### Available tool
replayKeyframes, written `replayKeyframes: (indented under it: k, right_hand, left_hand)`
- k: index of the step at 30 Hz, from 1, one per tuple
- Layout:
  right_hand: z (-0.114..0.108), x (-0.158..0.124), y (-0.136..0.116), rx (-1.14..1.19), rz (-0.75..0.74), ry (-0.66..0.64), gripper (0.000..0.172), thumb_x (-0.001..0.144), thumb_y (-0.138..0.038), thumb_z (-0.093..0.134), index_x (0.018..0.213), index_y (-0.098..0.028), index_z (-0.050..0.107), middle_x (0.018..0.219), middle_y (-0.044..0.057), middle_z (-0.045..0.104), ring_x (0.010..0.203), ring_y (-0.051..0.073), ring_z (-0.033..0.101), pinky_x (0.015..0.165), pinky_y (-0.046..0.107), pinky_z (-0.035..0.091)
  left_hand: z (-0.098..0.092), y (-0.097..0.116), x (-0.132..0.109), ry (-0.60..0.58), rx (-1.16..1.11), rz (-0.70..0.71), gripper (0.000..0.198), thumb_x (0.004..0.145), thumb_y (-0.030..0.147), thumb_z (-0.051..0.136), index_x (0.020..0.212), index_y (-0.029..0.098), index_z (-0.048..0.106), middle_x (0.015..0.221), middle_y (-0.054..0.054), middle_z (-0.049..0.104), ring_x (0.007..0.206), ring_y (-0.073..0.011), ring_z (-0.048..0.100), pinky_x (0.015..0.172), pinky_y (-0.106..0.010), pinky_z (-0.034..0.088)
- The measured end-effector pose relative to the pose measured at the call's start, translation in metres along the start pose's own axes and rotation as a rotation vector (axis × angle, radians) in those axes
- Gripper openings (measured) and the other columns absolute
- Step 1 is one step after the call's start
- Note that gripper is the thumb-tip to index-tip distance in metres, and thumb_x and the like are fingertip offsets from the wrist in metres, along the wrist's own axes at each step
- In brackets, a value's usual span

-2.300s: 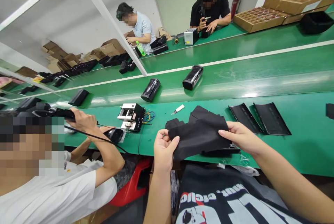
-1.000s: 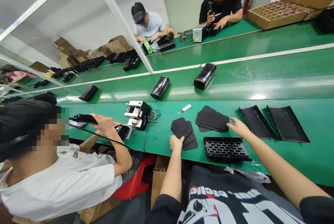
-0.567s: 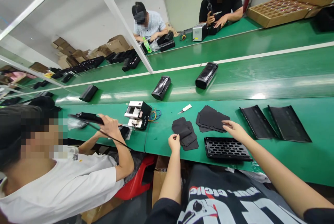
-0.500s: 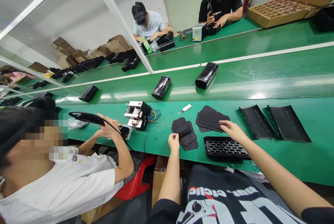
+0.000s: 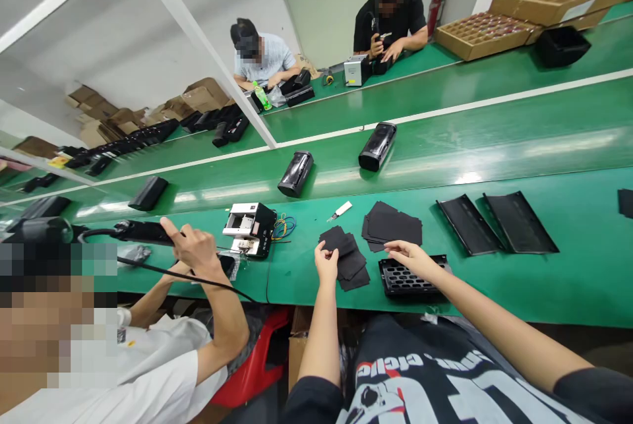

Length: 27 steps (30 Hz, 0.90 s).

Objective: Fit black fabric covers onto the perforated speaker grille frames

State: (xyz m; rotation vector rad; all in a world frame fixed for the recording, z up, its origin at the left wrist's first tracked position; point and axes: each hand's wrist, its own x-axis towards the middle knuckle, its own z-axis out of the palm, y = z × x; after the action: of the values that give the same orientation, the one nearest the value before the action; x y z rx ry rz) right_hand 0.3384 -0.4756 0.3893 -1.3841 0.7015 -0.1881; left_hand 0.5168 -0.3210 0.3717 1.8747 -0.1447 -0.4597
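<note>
My left hand [image 5: 327, 263] is at the left edge of a loose pile of small black sheets [image 5: 353, 264]. Its thumb and forefinger are slightly apart, and no sheet shows clearly between them. With fingers stretched out, my right hand [image 5: 409, 258] hovers over a black slotted grille panel [image 5: 405, 279] and partly covers it. Whether it touches the panel I cannot tell. Just behind lie larger black sheets [image 5: 393, 225], stacked unevenly. A white-handled cutter or small tool [image 5: 341, 210] rests farther back.
Two curved black panels [image 5: 521, 223] lie to the right. A white-and-black machine [image 5: 250, 229] with coiled wires stands left, near a co-worker's hand [image 5: 195, 249] gripping a black corded tool. Glossy black housings [image 5: 378, 146] sit on the green belt. Two more people work across it.
My left thumb and forefinger have parted from a closed pinch by the small sheets. My right hand has moved left over the grille panel. The view has shifted.
</note>
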Motion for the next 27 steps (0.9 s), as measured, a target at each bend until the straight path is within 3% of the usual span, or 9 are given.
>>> replayKeyframes:
  k: [3, 6, 9, 11, 13, 16, 20, 27]
  right_hand:
    - [0.006, -0.008, -0.009, 0.223, 0.127, -0.019, 0.038, 0.068, -0.044, 0.061, 0.095, -0.018, 0.059, 0.096, 0.009, 0.064, 0.085, 0.020, 0.060, 0.083, 0.037, 0.045]
    - [0.010, -0.017, -0.018, 0.545, 0.287, -0.221, 0.052, 0.073, -0.062, 0.044, 0.094, -0.016, 0.058, 0.096, 0.012, 0.063, 0.085, 0.021, 0.061, 0.079, 0.037, 0.046]
    - [0.013, -0.027, -0.032, 0.752, 0.261, -0.467, 0.071, 0.071, -0.072, 0.029, 0.095, -0.012, 0.059, 0.096, 0.015, 0.064, 0.089, 0.025, 0.060, 0.081, 0.041, 0.044]
    - [0.011, -0.033, -0.046, 0.783, 0.180, -0.503, 0.065, 0.069, -0.068, 0.042, 0.094, -0.012, 0.060, 0.093, 0.014, 0.065, 0.088, 0.025, 0.061, 0.081, 0.039, 0.044]
    - [0.006, -0.040, -0.066, 0.732, 0.151, -0.507, 0.046, 0.065, -0.050, 0.062, 0.091, -0.011, 0.062, 0.086, 0.012, 0.067, 0.079, 0.022, 0.063, 0.075, 0.034, 0.047]
    - [-0.009, -0.055, -0.100, 0.620, 0.164, -0.485, 0.027, 0.063, -0.025, 0.070, 0.085, -0.011, 0.065, 0.075, 0.009, 0.068, 0.068, 0.016, 0.064, 0.065, 0.026, 0.049]
    - [-0.029, -0.080, -0.141, 0.557, 0.101, -0.343, 0.019, 0.064, -0.024, 0.069, 0.080, -0.012, 0.067, 0.070, 0.006, 0.068, 0.064, 0.014, 0.064, 0.059, 0.022, 0.050]
    - [-0.037, -0.122, -0.174, 0.415, -0.030, -0.183, 0.018, 0.065, -0.031, 0.068, 0.075, -0.016, 0.068, 0.067, 0.006, 0.067, 0.058, 0.016, 0.063, 0.052, 0.022, 0.051]
  left_hand:
    - [-0.001, 0.048, -0.014, -0.285, -0.141, 0.059, 0.048, 0.064, 0.023, 0.058, 0.110, 0.016, 0.044, 0.077, -0.002, 0.057, 0.074, -0.0129, 0.056, 0.073, -0.027, 0.044]
    - [-0.008, 0.102, -0.038, -0.670, -0.255, 0.065, 0.057, 0.062, 0.021, 0.064, 0.115, 0.020, 0.043, 0.082, -0.002, 0.056, 0.073, -0.0119, 0.054, 0.070, -0.024, 0.044]
    - [-0.015, 0.143, -0.059, -0.920, -0.265, 0.011, 0.060, 0.063, 0.021, 0.067, 0.117, 0.022, 0.042, 0.079, 0.001, 0.051, 0.064, -0.0076, 0.050, 0.059, -0.019, 0.041]
    - [-0.019, 0.160, -0.068, -1.001, -0.224, -0.010, 0.060, 0.064, 0.020, 0.067, 0.118, 0.024, 0.042, 0.079, 0.001, 0.050, 0.063, -0.0062, 0.048, 0.057, -0.017, 0.039]
    - [-0.024, 0.172, -0.075, -1.028, -0.170, -0.009, 0.057, 0.066, 0.019, 0.066, 0.118, 0.024, 0.042, 0.081, 0.001, 0.050, 0.066, -0.0066, 0.049, 0.058, -0.016, 0.040]
    - [-0.034, 0.184, -0.083, -1.075, -0.105, -0.047, 0.066, 0.062, 0.017, 0.069, 0.121, 0.026, 0.040, 0.087, -0.001, 0.054, 0.074, -0.0099, 0.054, 0.066, -0.020, 0.043]
    - [-0.048, 0.198, -0.097, -1.140, -0.144, -0.149, 0.079, 0.055, 0.014, 0.074, 0.125, 0.025, 0.038, 0.099, -0.007, 0.059, 0.087, -0.0193, 0.058, 0.076, -0.031, 0.046]
    - [-0.062, 0.216, -0.127, -0.759, -0.409, -0.071, 0.036, 0.051, 0.016, 0.076, 0.084, 0.015, 0.062, 0.074, -0.002, 0.064, 0.065, -0.0132, 0.060, 0.060, -0.021, 0.048]
